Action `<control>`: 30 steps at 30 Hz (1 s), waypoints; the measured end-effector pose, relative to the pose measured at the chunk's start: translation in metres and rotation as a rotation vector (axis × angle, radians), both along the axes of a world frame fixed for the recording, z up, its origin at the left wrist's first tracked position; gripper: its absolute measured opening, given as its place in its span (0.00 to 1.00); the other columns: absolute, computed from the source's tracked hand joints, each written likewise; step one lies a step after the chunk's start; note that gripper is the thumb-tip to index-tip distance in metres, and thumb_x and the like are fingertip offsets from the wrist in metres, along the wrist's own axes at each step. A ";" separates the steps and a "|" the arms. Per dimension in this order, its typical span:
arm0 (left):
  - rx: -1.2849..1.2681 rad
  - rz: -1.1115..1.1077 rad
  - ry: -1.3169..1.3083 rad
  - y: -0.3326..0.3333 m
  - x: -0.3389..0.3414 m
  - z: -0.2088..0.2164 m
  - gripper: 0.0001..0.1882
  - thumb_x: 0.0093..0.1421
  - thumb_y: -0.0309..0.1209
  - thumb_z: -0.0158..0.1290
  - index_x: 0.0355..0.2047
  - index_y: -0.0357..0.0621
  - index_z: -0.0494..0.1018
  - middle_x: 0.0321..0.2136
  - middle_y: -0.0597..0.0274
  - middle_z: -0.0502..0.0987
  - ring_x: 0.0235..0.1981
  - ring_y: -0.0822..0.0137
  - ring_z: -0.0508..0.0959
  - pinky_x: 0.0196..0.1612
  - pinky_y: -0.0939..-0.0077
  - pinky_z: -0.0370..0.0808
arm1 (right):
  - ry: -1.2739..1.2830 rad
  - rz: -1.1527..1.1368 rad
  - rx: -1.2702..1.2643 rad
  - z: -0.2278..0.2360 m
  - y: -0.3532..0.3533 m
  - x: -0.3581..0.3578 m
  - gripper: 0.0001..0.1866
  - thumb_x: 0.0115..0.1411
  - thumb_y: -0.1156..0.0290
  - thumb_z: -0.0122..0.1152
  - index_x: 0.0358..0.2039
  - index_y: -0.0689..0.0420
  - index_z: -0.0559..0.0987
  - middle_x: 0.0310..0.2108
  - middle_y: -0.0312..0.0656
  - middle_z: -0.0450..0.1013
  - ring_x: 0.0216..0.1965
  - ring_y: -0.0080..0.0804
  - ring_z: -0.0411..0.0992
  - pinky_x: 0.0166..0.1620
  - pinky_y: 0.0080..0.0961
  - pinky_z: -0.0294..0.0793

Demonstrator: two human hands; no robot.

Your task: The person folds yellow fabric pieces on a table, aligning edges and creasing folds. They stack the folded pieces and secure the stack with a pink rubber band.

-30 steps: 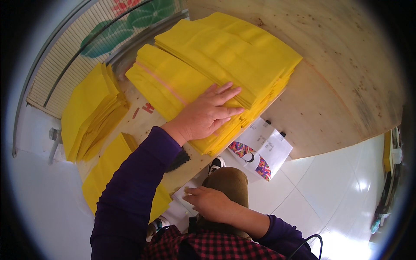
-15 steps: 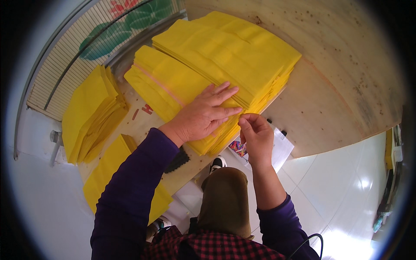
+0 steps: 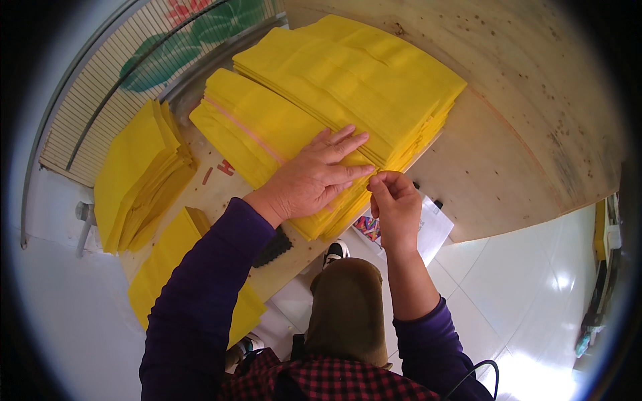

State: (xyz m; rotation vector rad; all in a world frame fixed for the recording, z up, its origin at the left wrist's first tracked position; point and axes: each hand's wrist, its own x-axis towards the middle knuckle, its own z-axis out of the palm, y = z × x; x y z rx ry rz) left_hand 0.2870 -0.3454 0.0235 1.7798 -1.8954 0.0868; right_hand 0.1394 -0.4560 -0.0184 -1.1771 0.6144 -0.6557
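Observation:
A stack of folded yellow cloth (image 3: 251, 113) with a pink band across it lies on the wooden table. On top of its near part my left hand (image 3: 311, 175) rests flat, fingers spread. At the stack's near right corner my right hand (image 3: 396, 200) is closed in a pinch, thumb against forefinger, seemingly on the cloth edge; the exact layers between the fingertips are hidden. Pressed against this stack on its far side is a larger, taller stack of the same yellow cloth (image 3: 354, 73).
More yellow stacks lie at the left (image 3: 137, 174) and near left (image 3: 170, 260), the latter partly behind my left forearm. A dark zigzag-edged piece (image 3: 274, 248) sits by the table's front edge. Printed white paper (image 3: 435, 224) shows beyond my right hand. A slatted panel (image 3: 100, 93) borders the table's left.
My right hand has shifted very slightly upward at the corner, still pinched. The left hand stays in place on the cloth.

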 end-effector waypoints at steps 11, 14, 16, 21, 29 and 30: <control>0.015 -0.002 0.002 0.000 0.000 0.000 0.19 0.59 0.28 0.52 0.51 0.56 0.76 0.65 0.55 0.59 0.66 0.51 0.57 0.67 0.56 0.52 | 0.062 0.028 -0.163 0.000 -0.008 0.000 0.06 0.63 0.72 0.57 0.32 0.62 0.74 0.24 0.34 0.71 0.18 0.15 0.63 0.21 0.14 0.62; 0.019 0.000 0.000 0.000 0.000 0.000 0.19 0.59 0.27 0.52 0.51 0.56 0.76 0.65 0.55 0.59 0.67 0.51 0.57 0.67 0.56 0.52 | 0.095 0.030 -0.335 -0.003 -0.013 -0.001 0.06 0.63 0.73 0.57 0.33 0.62 0.74 0.24 0.34 0.72 0.19 0.15 0.64 0.22 0.14 0.63; 0.026 -0.002 0.006 0.000 0.000 0.000 0.19 0.59 0.27 0.52 0.51 0.56 0.76 0.65 0.55 0.59 0.67 0.52 0.57 0.67 0.56 0.52 | 0.109 0.016 -0.466 -0.006 -0.015 0.000 0.05 0.63 0.74 0.57 0.33 0.62 0.74 0.24 0.33 0.72 0.20 0.14 0.64 0.23 0.14 0.64; 0.029 0.004 0.004 0.000 -0.002 0.001 0.20 0.59 0.27 0.51 0.51 0.56 0.76 0.65 0.55 0.59 0.67 0.52 0.57 0.67 0.56 0.52 | 0.138 -0.045 -0.490 -0.008 -0.021 -0.003 0.04 0.62 0.75 0.57 0.33 0.62 0.74 0.24 0.33 0.72 0.20 0.15 0.64 0.23 0.14 0.65; 0.017 0.007 -0.011 0.000 -0.001 0.001 0.19 0.58 0.26 0.52 0.51 0.55 0.76 0.64 0.54 0.61 0.66 0.51 0.58 0.66 0.56 0.53 | 0.098 -0.013 -0.303 -0.003 -0.012 -0.003 0.04 0.61 0.75 0.59 0.33 0.62 0.76 0.23 0.34 0.72 0.18 0.15 0.65 0.21 0.13 0.64; 0.015 0.010 -0.017 0.001 -0.001 0.001 0.19 0.58 0.26 0.52 0.51 0.54 0.77 0.64 0.54 0.61 0.66 0.50 0.58 0.66 0.56 0.54 | 0.074 -0.027 -0.294 -0.003 -0.011 -0.001 0.04 0.61 0.75 0.59 0.33 0.62 0.76 0.23 0.33 0.72 0.18 0.14 0.65 0.21 0.13 0.64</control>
